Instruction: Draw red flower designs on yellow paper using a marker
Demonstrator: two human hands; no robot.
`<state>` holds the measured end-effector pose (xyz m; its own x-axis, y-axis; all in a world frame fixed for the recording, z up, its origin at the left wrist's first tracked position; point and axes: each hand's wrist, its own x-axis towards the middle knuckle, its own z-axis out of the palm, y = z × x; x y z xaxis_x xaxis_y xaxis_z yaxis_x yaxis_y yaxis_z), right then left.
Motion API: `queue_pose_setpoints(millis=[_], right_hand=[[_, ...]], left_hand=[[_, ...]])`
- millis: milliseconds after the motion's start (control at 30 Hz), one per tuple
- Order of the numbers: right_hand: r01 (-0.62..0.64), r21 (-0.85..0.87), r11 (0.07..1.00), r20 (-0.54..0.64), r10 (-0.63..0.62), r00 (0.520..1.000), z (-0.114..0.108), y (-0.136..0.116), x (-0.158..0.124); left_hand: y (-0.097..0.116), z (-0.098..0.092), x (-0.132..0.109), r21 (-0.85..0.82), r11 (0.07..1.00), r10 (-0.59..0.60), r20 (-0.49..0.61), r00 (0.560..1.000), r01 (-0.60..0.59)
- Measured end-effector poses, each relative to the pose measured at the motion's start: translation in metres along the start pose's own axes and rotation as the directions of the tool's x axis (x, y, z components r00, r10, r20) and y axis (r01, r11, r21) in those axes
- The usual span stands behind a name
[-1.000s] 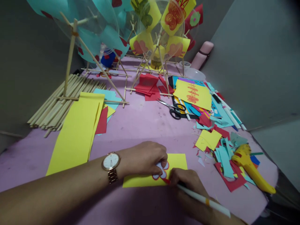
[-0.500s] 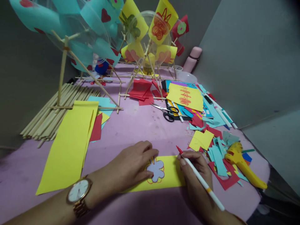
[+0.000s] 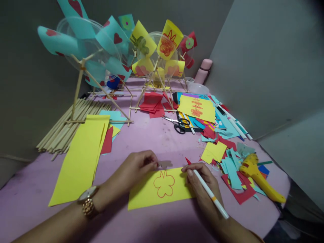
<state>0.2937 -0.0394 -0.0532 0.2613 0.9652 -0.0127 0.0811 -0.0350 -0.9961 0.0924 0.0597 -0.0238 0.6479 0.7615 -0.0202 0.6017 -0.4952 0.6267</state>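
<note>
A yellow paper strip (image 3: 141, 194) lies on the table in front of me, with a butterfly outline (image 3: 164, 184) drawn on it in red. My left hand (image 3: 141, 165), wearing a watch, is pinched shut on a butterfly-shaped paper cutout (image 3: 165, 164), held up just above the strip's far edge and seen tilted. In my right hand (image 3: 202, 180) is a red marker (image 3: 209, 190), uncapped, its red tip pointing up and away to the left, off the paper. That hand rests over the right end of the strip and hides it.
Yellow sheets (image 3: 76, 162) and wooden sticks (image 3: 73, 125) lie left. Paper pinwheels on stick stands (image 3: 78, 87) rise at the back. Scissors (image 3: 177, 123) lie mid-table. Paper scraps (image 3: 233, 168), a yellow glue gun (image 3: 260, 179) and several markers (image 3: 234, 123) are on the right.
My left hand has lifted the butterfly cutout off the yellow strip, uncovering the red outline. My right hand still holds the marker. The view has shifted slightly.
</note>
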Motion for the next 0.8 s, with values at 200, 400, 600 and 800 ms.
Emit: queue_pose_setpoints(millis=[200,400,600,800], right_hand=[[0.068,-0.100,0.993,0.054,-0.063,0.997,0.000,-0.003,0.003],[0.274,-0.407,0.871,0.181,-0.217,0.959,-0.020,0.000,-0.001],[0.634,-0.601,0.487,0.410,-0.493,0.767,-0.039,0.017,-0.014],[0.695,-0.683,0.224,0.517,-0.523,0.677,-0.040,0.022,-0.026]], left_hand=[[-0.017,-0.032,0.007,0.129,0.987,-0.059,-0.288,0.956,0.100],[-0.001,-0.002,-0.038,0.187,0.982,0.079,-0.279,0.957,-0.026],[-0.007,0.035,-0.078,0.352,0.929,0.175,-0.137,0.975,-0.117],[-0.008,0.038,-0.081,0.441,0.896,0.176,-0.227,0.958,-0.060]])
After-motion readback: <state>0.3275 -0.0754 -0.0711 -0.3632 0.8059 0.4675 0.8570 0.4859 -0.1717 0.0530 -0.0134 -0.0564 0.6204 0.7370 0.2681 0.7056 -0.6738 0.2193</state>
